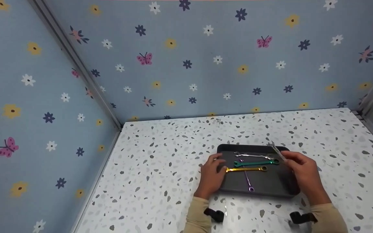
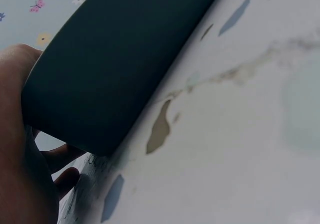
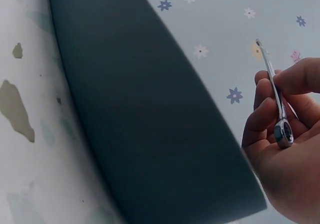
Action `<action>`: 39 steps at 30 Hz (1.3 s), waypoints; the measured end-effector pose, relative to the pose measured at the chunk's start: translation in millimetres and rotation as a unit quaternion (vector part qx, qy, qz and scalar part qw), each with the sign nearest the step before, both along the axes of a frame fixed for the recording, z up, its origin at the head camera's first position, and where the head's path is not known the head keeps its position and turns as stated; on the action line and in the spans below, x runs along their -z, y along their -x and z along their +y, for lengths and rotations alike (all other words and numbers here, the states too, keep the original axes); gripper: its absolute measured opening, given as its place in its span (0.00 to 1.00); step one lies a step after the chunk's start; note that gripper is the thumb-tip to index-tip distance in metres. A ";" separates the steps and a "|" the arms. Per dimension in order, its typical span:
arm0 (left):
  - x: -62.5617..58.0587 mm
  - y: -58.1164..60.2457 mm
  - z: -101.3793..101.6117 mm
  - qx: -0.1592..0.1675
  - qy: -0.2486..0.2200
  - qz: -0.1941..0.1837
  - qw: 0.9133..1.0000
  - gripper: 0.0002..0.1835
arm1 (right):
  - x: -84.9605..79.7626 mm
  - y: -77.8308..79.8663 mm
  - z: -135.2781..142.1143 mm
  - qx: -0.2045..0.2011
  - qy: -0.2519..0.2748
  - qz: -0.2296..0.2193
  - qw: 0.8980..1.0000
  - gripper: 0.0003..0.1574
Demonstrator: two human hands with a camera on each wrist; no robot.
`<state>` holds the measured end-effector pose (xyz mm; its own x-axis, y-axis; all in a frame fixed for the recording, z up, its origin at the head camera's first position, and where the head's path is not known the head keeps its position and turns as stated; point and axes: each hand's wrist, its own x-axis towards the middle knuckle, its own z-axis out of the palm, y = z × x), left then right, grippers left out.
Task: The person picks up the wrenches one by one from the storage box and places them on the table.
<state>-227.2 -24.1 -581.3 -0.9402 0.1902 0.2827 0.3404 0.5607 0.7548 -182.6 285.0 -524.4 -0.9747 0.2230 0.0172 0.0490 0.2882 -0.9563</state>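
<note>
A dark grey tray (image 1: 275, 187) lies on the speckled table. At its left side, my left hand (image 1: 211, 176) holds the rim, with fingers showing past the tray's corner in the left wrist view. My right hand (image 1: 304, 173) pinches a silver combination wrench (image 3: 276, 94) over the tray's right side, its open end pointing away and its ring end near the palm. Inside the tray lie another silver wrench (image 1: 254, 156), a green wrench (image 1: 256, 163) and a gold wrench (image 1: 246, 169), whose left end is by my left thumb. A purple wrench (image 1: 247, 181) lies crosswise beneath them.
The white speckled table (image 1: 147, 181) extends around the tray. A blue wall panel (image 1: 206, 48) with flowers and butterflies stands behind, with another panel (image 1: 44, 129) at the left. Black straps with mounts (image 1: 215, 214) sit on both sleeves.
</note>
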 end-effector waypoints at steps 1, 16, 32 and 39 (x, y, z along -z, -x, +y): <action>-0.2 0.0 0.3 0.000 0.000 -0.005 1.000 0.13 | -0.4 -1.4 1.5 0.004 0.000 -0.003 1.000 0.21; 2.4 1.6 0.5 0.002 0.010 0.013 1.000 0.12 | 5.0 -12.3 19.2 0.027 0.204 0.023 0.978 0.22; -0.1 0.9 0.4 0.001 0.016 -0.009 1.000 0.14 | 13.0 -15.2 38.9 0.033 0.332 0.035 0.942 0.17; 0.2 1.7 1.7 0.005 0.010 0.000 1.000 0.14 | 16.8 -16.5 47.6 0.062 0.353 0.016 0.934 0.14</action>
